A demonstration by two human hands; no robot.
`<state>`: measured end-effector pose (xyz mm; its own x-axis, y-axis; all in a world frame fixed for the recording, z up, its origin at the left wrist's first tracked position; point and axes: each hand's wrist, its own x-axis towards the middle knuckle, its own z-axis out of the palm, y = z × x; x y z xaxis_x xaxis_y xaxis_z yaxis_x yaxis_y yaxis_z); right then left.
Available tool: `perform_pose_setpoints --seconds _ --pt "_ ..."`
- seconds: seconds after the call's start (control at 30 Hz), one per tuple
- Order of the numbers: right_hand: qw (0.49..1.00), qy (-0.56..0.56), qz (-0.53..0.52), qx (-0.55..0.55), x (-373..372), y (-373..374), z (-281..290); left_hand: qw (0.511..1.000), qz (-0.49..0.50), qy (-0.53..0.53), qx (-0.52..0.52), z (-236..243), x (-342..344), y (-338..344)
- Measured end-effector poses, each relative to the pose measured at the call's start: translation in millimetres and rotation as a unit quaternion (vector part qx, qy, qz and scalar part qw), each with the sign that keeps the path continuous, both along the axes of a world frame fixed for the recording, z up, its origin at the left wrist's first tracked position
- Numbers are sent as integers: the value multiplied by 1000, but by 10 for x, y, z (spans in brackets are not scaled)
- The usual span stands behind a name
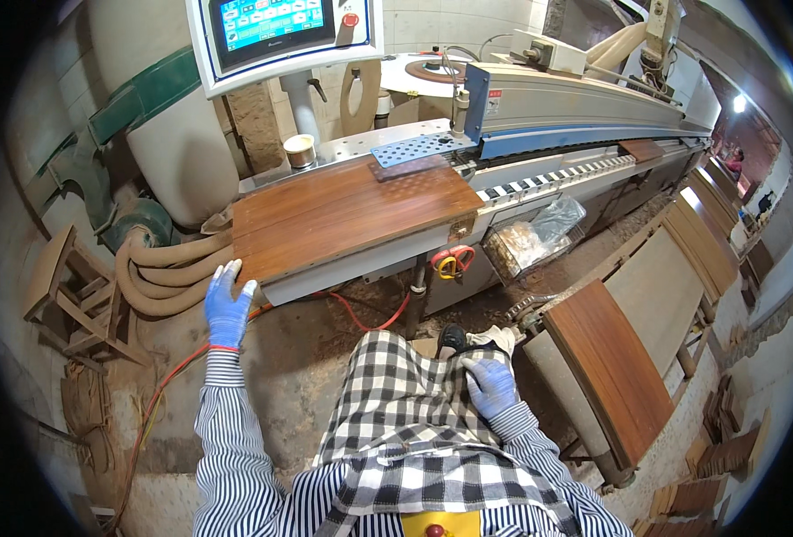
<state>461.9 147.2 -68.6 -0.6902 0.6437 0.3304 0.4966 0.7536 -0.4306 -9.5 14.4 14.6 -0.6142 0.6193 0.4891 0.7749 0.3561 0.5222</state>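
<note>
A brown wood-grain panel (351, 210) lies flat on the infeed end of a long edge-banding machine (584, 107). At the panel's near left corner is my left hand (227, 309) in a blue and white glove, its fingers stretched out and the tips at the panel's edge. It is open and grips nothing. My right hand (493, 387), gloved the same way, lies on the checked apron (396, 394) over my leg, fingers laid out and holding nothing. Over the panel's far edge sits a perforated blue plate (421, 149).
A control screen (273, 27) stands above the far left. Scissors (453, 261) with red and yellow handles hang on the machine's front, beside a wire basket (532, 246) of scraps. Another brown panel (609, 367) rests on a roller stand at right. Hoses (168, 273) and a wooden stool (83, 300) are left.
</note>
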Motion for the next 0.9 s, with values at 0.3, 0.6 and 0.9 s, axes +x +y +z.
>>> perform_pose_setpoints --seconds 0.3,0.6,0.9 --pt "1000 20 -3 -7 -1 -13 5 997 -5 73 -23 14 225 413" --pt "930 257 -236 -114 249 246 -246 992 -18 93 -86 138 636 1017" --pt "941 -152 -263 149 925 1330 -145 971 -36 234 -23 -61 588 1092"
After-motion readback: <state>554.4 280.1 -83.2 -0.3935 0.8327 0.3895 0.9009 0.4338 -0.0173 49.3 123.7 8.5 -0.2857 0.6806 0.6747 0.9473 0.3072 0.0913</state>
